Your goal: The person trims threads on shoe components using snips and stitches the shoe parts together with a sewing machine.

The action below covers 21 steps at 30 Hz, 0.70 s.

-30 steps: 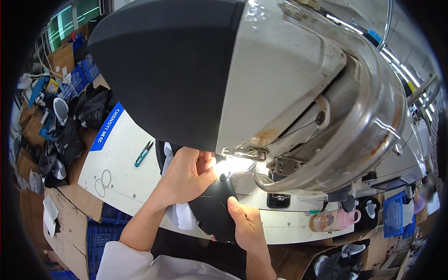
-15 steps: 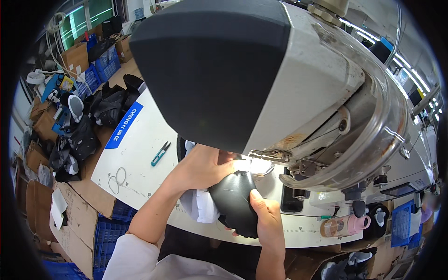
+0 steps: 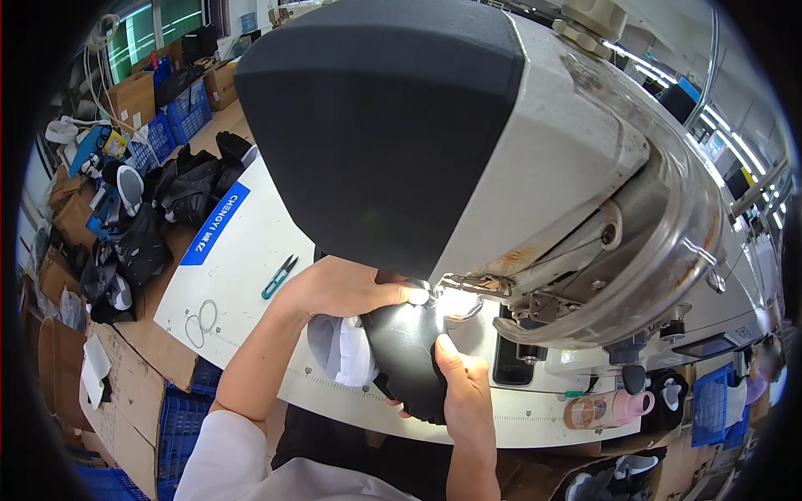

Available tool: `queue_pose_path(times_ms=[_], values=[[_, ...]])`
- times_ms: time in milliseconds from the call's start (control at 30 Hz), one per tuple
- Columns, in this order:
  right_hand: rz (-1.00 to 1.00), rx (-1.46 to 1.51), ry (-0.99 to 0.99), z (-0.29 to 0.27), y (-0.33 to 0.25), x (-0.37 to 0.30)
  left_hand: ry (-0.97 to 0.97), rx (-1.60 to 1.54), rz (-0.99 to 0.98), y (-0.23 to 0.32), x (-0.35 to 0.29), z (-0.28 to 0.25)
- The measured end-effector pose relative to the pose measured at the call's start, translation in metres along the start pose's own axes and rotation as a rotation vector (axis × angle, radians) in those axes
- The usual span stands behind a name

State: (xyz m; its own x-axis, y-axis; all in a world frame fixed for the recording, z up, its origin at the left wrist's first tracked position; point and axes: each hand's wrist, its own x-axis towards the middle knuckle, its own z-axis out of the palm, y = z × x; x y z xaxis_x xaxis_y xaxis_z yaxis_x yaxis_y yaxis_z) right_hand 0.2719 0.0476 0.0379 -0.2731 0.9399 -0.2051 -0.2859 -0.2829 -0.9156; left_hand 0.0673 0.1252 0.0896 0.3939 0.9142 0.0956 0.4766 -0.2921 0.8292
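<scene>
A black, glossy shoe upper (image 3: 408,355) with pale grey-white lining (image 3: 344,351) lies under the lit needle area of a large sewing machine (image 3: 468,167). My left hand (image 3: 347,288) is on its far left part, the thumb pressed near the needle and the fingers mostly hidden beneath the machine head. Gripping the near right edge, my right hand (image 3: 464,380) has its thumb on top, with fingertips showing from under the upper. The machine head hides the far end of the piece.
On the white table (image 3: 251,313) lie teal thread snips (image 3: 279,278), loops of thread (image 3: 200,324) and a dark phone (image 3: 511,359). A pink-capped bottle (image 3: 601,409) is at the right. Black shoe uppers (image 3: 134,250) pile up on the left beside cardboard and blue crates (image 3: 185,434).
The view has shifted slightly. My left hand has flattened over the upper, its thumb still by the needle. The upper and right hand have turned and moved a little.
</scene>
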Motion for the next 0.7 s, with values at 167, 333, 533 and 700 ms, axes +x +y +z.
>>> queue_pose_path(times_ms=[167,333,533,700], values=[[-0.064,-0.002,0.029,0.002,-0.003,0.003,0.071,-0.002,0.079,-0.003,0.004,0.002],[0.020,-0.006,0.054,-0.001,-0.002,0.002,0.048,0.005,0.160,-0.005,0.005,-0.001],[-0.039,-0.034,-0.028,-0.005,0.000,0.006,0.080,-0.415,0.163,-0.008,-0.014,0.005],[0.011,0.101,-0.105,-0.018,0.002,0.010,0.056,0.219,0.641,-0.008,-0.057,0.010]])
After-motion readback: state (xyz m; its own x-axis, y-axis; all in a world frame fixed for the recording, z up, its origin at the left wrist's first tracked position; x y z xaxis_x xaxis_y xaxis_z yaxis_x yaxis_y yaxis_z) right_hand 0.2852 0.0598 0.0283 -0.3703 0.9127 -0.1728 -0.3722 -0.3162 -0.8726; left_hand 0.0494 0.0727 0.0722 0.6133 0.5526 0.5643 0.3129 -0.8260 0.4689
